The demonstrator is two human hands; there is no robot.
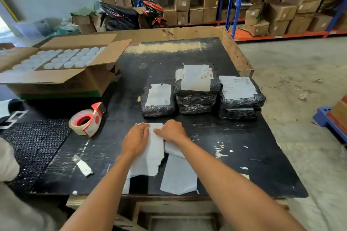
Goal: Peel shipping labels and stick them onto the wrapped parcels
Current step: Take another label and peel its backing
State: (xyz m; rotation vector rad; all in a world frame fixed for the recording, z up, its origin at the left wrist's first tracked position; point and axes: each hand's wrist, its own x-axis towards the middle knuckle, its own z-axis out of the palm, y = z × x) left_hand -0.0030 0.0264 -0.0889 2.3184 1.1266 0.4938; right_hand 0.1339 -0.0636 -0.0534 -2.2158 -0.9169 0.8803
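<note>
The black table (234, 155) is bare along its right edge. Labelled wrapped parcels (197, 90) sit past the label stack (150, 155), print unreadable. Left hand (134, 139) and right hand (171, 130) pinch the stack's far edge

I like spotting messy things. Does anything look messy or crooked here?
A little. The label on the left parcel has a ragged top edge, and paper scraps dot the scratched black table.
</note>
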